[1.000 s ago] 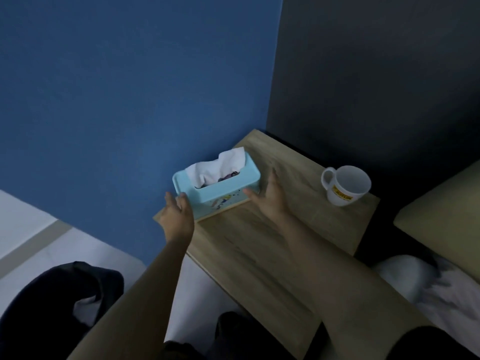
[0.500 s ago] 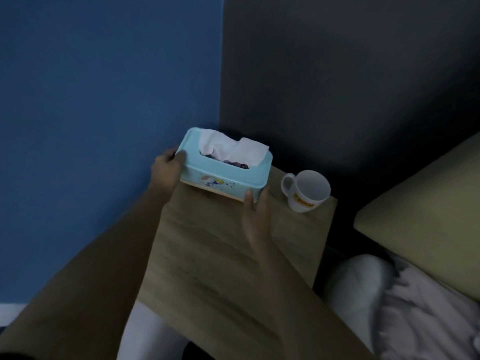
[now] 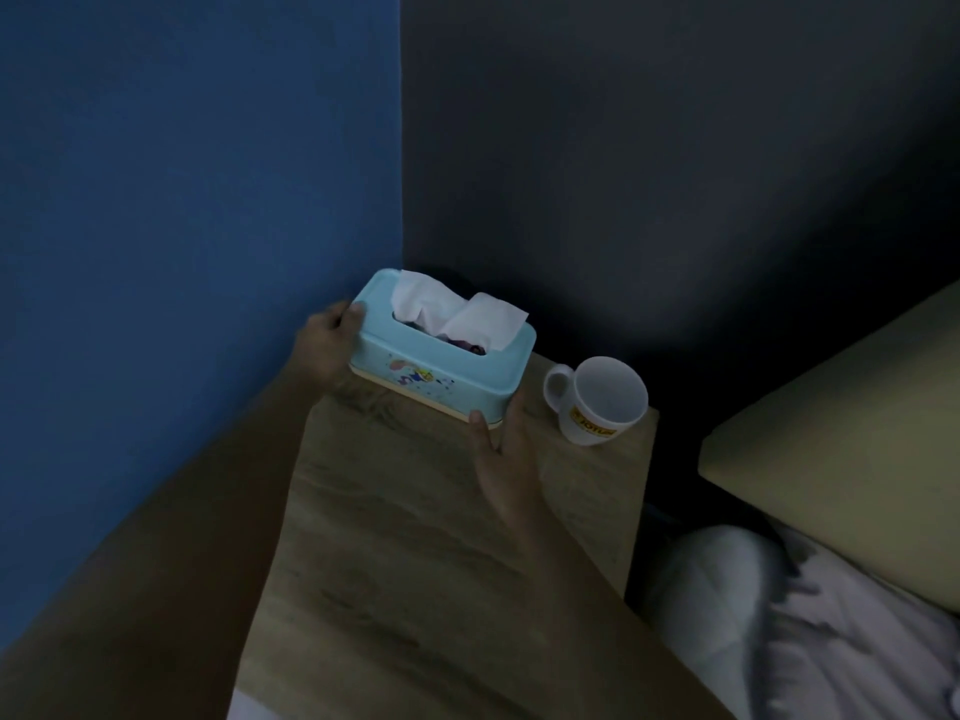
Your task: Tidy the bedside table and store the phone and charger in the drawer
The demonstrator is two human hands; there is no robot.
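Observation:
A light blue tissue box (image 3: 431,361) with white tissue sticking out of its top stands at the far left corner of the wooden bedside table (image 3: 415,537). My left hand (image 3: 327,340) grips the box's left end. At the box's right front corner my right hand (image 3: 504,449) presses against it with thumb and fingers. No phone, charger or drawer is in view.
A white mug (image 3: 597,400) with a yellow label stands at the table's far right corner, close to my right hand. A blue wall lies to the left, a dark wall behind. A bed with a beige pillow (image 3: 841,449) and white sheets lies to the right.
Both hands have carried the tissue box from the table's left front edge to its far left corner by the walls. The view has shifted left.

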